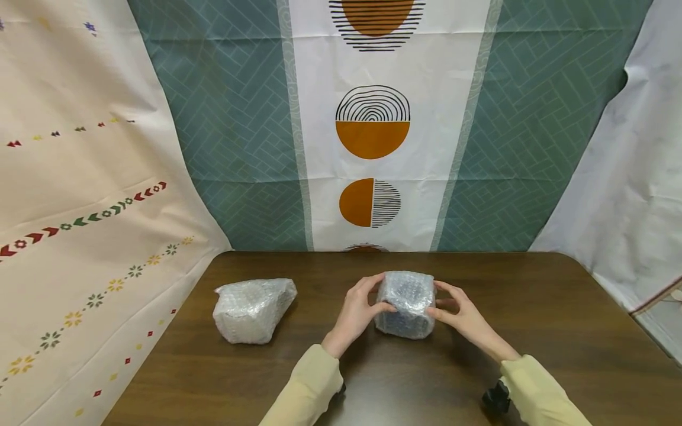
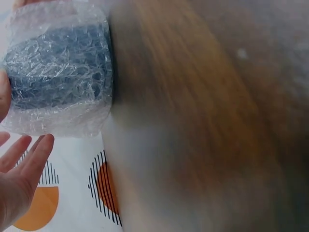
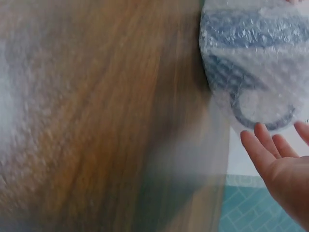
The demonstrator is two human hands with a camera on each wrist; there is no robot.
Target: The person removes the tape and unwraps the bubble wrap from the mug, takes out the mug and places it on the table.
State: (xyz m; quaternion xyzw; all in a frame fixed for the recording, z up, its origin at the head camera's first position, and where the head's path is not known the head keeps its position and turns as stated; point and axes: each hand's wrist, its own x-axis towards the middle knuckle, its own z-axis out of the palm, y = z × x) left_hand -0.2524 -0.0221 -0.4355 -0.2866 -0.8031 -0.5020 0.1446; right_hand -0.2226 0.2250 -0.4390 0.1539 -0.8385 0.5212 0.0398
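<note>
Blue-grey bubble-wrapped bundle (image 1: 406,302), whitish wrapped bundle (image 1: 249,310), brown wood-grain table (image 1: 176,378), pale yellow sleeves (image 1: 306,384)

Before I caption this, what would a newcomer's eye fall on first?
Probably the shiny bubble-wrapped package between the left hand and right hand, with a dark loop showing through it in the right wrist view. Next, a whiter bubble-wrapped bundle on the left of the brown wooden table. Behind, orange-and-black circles run down the white band of the green backdrop.
</note>
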